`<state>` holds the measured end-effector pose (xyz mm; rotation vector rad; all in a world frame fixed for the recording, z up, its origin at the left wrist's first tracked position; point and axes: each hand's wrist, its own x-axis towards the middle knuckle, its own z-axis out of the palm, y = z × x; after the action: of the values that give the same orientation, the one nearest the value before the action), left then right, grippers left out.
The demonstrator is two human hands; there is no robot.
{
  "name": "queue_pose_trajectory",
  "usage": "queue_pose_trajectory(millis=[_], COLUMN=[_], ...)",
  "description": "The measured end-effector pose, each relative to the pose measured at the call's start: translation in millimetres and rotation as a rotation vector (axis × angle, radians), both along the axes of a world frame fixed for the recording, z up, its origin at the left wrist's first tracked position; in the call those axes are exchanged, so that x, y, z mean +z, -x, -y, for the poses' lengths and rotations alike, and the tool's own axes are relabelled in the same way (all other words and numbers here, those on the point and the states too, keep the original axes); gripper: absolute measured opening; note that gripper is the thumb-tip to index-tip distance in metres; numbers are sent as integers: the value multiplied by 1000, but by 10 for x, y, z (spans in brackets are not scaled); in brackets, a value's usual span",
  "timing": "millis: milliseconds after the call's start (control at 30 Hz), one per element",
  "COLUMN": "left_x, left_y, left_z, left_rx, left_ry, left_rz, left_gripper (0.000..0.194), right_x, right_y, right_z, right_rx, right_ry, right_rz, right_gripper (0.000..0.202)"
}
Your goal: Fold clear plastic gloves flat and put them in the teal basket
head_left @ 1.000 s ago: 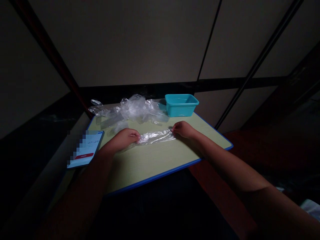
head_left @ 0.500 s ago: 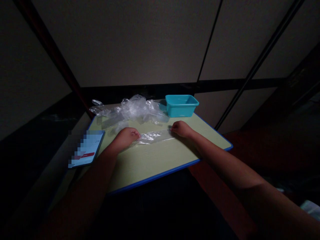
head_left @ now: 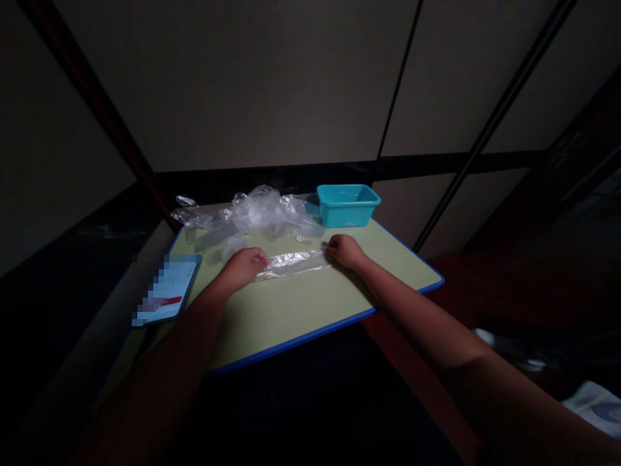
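Note:
A clear plastic bag (head_left: 297, 262) stretches in a long flat strip between my two hands, low over the table. My left hand (head_left: 245, 266) pinches its left end, fingers closed. At the opposite end my right hand (head_left: 345, 251) grips the bag between thumb and fingertips. Behind them lies a crumpled heap of clear plastic bags (head_left: 262, 210). Just beyond my right hand stands a turquoise plastic basin (head_left: 347, 213); only part of its inside shows.
The small pale table (head_left: 291, 317) has a blue edge. A tablet or phone (head_left: 169, 291) with a lit, partly blurred screen lies at its left. Panelled cabinet doors (head_left: 272, 84) rise behind. Some white cloth-like item (head_left: 594, 408) is at the lower right.
Both hands keep hold of the bag, which now looks flatter and straighter. The whole view has shifted slightly, so table and basin appear a little further left.

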<state>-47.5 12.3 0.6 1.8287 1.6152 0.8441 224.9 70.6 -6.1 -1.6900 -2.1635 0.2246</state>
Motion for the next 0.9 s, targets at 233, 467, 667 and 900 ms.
queue_pose_trajectory(millis=[233, 467, 667, 900], left_x=[53, 46, 16, 27], left_y=[-46, -57, -39, -68], left_z=[25, 25, -7, -9], left_rx=[38, 61, 68, 125], left_ry=[3, 11, -38, -38], left_rz=[-72, -63, -76, -210], left_gripper=[19, 20, 26, 24], right_x=[0, -3, -7, -18], right_y=[30, 32, 42, 57], right_z=[14, 9, 11, 25], right_rx=[-7, -12, -20, -47], right_ry=[4, 7, -6, -21], right_rz=[18, 37, 44, 51], right_gripper=[14, 16, 17, 16])
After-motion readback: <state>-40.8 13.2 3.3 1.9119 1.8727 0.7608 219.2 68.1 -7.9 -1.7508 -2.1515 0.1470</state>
